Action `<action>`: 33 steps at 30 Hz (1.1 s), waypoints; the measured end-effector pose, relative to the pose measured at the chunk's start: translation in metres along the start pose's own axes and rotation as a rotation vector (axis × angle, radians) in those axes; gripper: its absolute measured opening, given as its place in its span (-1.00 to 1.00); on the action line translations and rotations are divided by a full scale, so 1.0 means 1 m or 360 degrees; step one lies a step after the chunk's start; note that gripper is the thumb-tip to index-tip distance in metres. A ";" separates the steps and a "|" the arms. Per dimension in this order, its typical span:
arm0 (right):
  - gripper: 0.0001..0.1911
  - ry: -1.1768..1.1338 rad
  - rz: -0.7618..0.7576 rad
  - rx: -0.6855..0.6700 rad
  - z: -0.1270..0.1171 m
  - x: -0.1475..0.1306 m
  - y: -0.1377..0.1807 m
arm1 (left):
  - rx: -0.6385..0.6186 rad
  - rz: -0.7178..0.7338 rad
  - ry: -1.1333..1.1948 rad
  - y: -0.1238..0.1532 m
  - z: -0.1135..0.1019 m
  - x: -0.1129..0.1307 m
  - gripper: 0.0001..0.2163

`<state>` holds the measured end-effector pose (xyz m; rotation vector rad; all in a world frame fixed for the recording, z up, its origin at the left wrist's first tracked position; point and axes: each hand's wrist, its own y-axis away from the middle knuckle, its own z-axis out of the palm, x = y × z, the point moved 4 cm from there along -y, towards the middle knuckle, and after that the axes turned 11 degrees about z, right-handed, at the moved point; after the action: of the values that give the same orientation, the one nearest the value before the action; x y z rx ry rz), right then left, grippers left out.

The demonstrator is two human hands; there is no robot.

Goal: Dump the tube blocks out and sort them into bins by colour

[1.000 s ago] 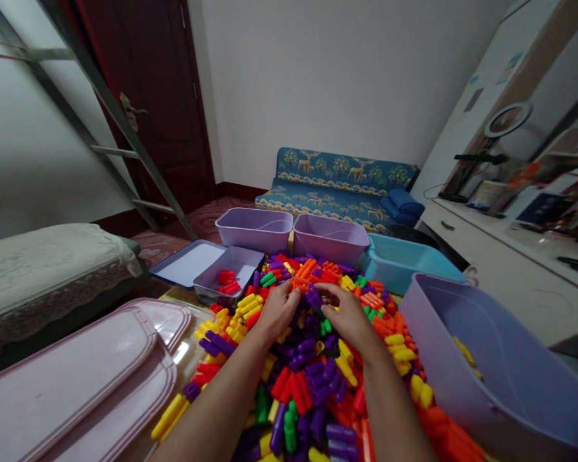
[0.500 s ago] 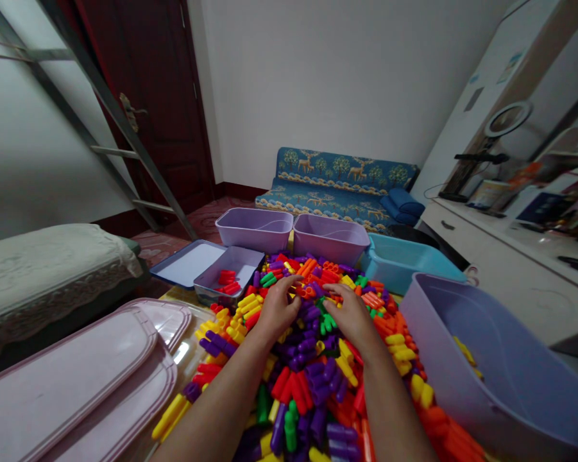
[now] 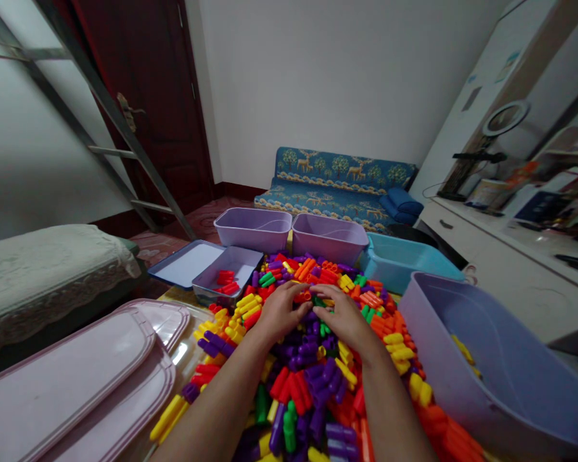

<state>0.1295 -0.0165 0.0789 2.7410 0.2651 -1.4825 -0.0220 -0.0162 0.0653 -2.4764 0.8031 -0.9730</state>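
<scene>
A wide heap of bullet-shaped plastic toy pieces (image 3: 312, 375) in purple, red, yellow, green and orange spreads in front of me. My left hand (image 3: 283, 312) is over the middle of it, thumb and curved fingers apart. An orange-red piece (image 3: 302, 296) shows in the gap between them, with no firm grip visible. Facing it, my right hand (image 3: 342, 316) has its fingers bent and spread from the thumb. The fingertips of both hands nearly meet above purple and green pieces. What lies under the palms is hidden.
Two light purple bins (image 3: 253, 242) (image 3: 330, 253) and a turquoise bin (image 3: 389, 279) stand behind the heap. At right, a larger purple bin (image 3: 455, 378) holds some yellow pieces. A shallow box (image 3: 204, 289) with red pieces sits left; pink lids (image 3: 72, 378) lie nearer.
Both hands have moved inward over the heap, so their fingertips are now much closer together. The bins and lids have stayed where they were.
</scene>
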 end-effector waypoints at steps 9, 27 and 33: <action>-0.60 0.0519 -0.0023 0.0719 -0.033 0.021 -0.007 | -0.0008 -0.0010 -0.0016 0.000 0.000 0.000 -0.69; -0.51 0.0831 0.0409 0.0518 -0.037 0.054 -0.010 | -0.0027 -0.0024 -0.0036 -0.001 -0.001 0.002 -0.69; -0.72 0.0648 0.0350 0.0483 -0.033 0.056 -0.011 | -0.0035 -0.0023 -0.0044 -0.001 -0.001 0.002 -0.69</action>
<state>0.1854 0.0049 0.0517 3.1639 -0.2776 -0.9729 -0.0209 -0.0172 0.0676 -2.5118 0.7922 -0.9379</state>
